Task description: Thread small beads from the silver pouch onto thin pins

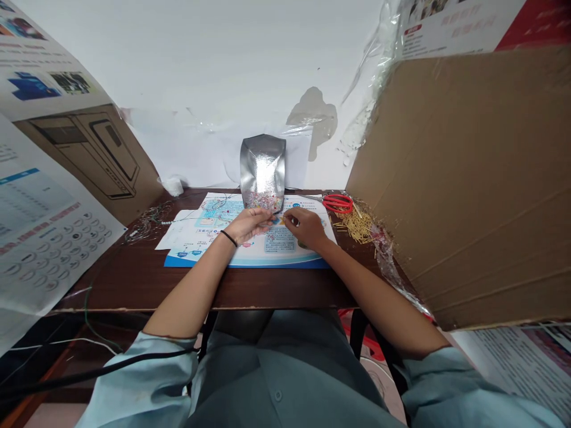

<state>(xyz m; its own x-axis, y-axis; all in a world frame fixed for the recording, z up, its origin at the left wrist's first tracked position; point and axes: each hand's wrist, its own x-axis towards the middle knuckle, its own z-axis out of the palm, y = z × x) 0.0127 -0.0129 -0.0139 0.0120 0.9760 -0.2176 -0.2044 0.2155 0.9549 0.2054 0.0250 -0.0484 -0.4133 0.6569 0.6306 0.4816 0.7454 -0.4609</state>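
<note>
My left hand and my right hand meet over a printed paper sheet, their fingertips close together. Whatever lies between the fingers is too small to tell. A silver foil pouch stands upright just beyond my left hand, with many small multicoloured beads showing in its lower part. A thin wire strung with a few beads runs across the sheet from the left towards my hands. My right fingertips are nearest to a small yellow and blue spot on the sheet.
Red-handled scissors and a pile of brass pins lie to the right on the dark wooden desk. Tangled wire lies at the left. A large cardboard sheet walls off the right side.
</note>
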